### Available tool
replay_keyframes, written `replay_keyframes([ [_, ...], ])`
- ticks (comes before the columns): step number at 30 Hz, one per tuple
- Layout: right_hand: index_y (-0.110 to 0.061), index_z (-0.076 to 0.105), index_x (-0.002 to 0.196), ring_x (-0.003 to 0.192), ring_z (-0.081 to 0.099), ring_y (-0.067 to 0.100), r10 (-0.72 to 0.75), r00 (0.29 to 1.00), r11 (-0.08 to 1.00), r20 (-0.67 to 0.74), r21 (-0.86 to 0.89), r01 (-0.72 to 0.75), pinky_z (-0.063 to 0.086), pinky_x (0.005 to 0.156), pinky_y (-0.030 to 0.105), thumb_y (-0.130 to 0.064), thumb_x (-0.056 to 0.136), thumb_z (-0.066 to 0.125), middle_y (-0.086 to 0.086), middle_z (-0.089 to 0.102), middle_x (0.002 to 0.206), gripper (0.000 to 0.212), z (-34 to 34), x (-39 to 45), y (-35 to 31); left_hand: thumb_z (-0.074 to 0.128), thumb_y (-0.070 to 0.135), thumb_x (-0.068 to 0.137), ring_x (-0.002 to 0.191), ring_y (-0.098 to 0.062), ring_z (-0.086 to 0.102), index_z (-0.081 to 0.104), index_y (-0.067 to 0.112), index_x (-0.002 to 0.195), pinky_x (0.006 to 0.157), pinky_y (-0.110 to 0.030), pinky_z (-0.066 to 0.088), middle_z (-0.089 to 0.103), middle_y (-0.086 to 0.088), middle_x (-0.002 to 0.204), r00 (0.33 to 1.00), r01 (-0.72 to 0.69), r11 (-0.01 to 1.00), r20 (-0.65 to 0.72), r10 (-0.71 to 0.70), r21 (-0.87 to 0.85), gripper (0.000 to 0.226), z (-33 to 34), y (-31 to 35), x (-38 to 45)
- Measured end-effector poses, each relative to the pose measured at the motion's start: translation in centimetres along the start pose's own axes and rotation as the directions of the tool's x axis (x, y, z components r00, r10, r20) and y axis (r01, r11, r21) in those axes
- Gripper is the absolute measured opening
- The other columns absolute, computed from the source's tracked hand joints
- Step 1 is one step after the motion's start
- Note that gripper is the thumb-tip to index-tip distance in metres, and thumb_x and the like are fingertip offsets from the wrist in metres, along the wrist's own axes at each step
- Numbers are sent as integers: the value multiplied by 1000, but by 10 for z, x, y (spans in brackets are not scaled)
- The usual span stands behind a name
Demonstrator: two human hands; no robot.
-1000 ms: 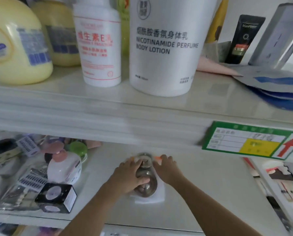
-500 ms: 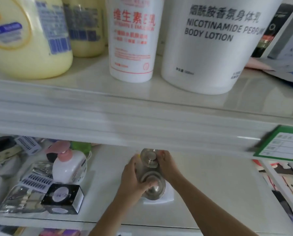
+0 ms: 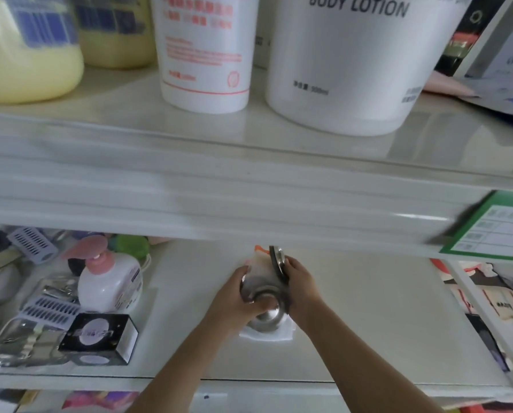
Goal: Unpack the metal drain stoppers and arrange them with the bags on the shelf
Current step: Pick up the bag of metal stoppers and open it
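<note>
Lower shelf [image 3: 368, 308], white, glossy, centre front: 2 metal drain stoppers plus bags.

Item 1: flat drain stopper [image 3: 268, 312], round, polished steel, domed w/ raised centre ring, bright reflections; lying face-up on a white bag [image 3: 267, 335], edges of bag showing below and to the right. Left hand [image 3: 234, 299] curled over its left rim, thumb across the centre ring, fingers closed onto the metal.

Item 2: tilted drain stopper [image 3: 277, 262], same steel finish, seen nearly edge-on, thin dark rim, standing almost upright just behind item 1. Right hand [image 3: 298, 283] pinching it, fingertips closed on its lower edge. Clear bag w/ orange top [image 3: 259, 263] just beside it on the left, touching the left hand's fingertips; whether the stopper is partly inside the bag: cannot tell.

Lower shelf, left: pink-pump bottle [image 3: 109, 281], black box w/ round label [image 3: 98, 335], packs in clear plastic [image 3: 25, 344], misc. small goods behind, blurred.

Upper shelf [image 3: 249, 138]: white body lotion tub [image 3: 353, 64], white bottle w/ red print [image 3: 204, 52], 2 yellow bottles [image 3: 25, 55] at left, black tube [image 3: 461, 40] at right.

Shelf edge, right: green-bordered price tag [image 3: 496, 231], text unreadable.
</note>
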State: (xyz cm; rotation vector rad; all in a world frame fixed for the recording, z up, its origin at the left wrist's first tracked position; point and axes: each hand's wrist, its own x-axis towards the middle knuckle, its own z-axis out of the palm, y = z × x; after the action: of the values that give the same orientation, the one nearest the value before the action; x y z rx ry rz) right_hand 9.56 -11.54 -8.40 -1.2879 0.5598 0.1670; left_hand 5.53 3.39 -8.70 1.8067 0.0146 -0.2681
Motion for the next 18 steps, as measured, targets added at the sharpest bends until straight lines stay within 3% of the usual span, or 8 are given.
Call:
replay_keyframes([
  [2, 0, 64, 114, 102, 67, 46, -15, 1000, 1000, 20, 10, 15, 54, 90, 59, -17, 102, 46, 30, 67, 114, 27, -1, 3, -1, 89, 36, 58, 106, -8, 68, 49, 35, 127, 96, -35, 55, 69, 8, 117, 999, -34, 999, -33, 34, -9, 80, 4, 0, -2],
  [5, -2, 64, 109, 98, 68, 42, -91, 995, 995, 27, -39, 92, 55, 90, 54, -15, 98, 53, 27, 69, 110, 21, -1, 7, -1, 90, 22, 66, 105, -17, 72, 58, 31, 125, 95, -46, 57, 74, -1, 115, 994, -86, 994, -72, 81, -73, 68, 9, 6, -11],
  [8, -11, 68, 105, 96, 70, 34, -219, 974, 951, 53, -212, 225, 57, 87, 48, -20, 95, 57, 16, 73, 100, 17, -7, 4, -4, 89, 10, 69, 103, -25, 74, 63, 23, 123, 93, -52, 58, 77, -5, 112, 992, -93, 982, -96, 77, -167, 62, 14, 9, -24],
  [10, -15, 69, 101, 91, 70, 28, -281, 955, 905, 98, -305, 297, 57, 83, 42, -21, 94, 59, 10, 74, 94, 14, -16, 1, -6, 88, 8, 70, 103, -25, 74, 62, 21, 126, 92, -49, 59, 77, -5, 113, 993, -77, 967, -104, 53, -241, 63, 19, 10, -33],
  [14, -19, 73, 89, 77, 67, 19, -294, 940, 857, 174, -386, 340, 54, 75, 34, -18, 91, 64, 3, 74, 83, 9, -35, -13, -10, 81, -5, 78, 107, -18, 73, 58, 24, 136, 86, -32, 60, 76, 3, 119, 994, -72, 917, -102, 34, -392, 69, 33, 17, -58],
  [18, -15, 78, 82, 68, 67, 13, -269, 947, 851, 174, -418, 318, 53, 65, 26, -19, 87, 71, 0, 76, 74, 10, -56, -25, -13, 81, -3, 79, 112, -24, 71, 63, 26, 134, 93, -36, 59, 75, -2, 123, 992, -59, 860, -127, -7, -507, 64, 51, 16, -76],
])
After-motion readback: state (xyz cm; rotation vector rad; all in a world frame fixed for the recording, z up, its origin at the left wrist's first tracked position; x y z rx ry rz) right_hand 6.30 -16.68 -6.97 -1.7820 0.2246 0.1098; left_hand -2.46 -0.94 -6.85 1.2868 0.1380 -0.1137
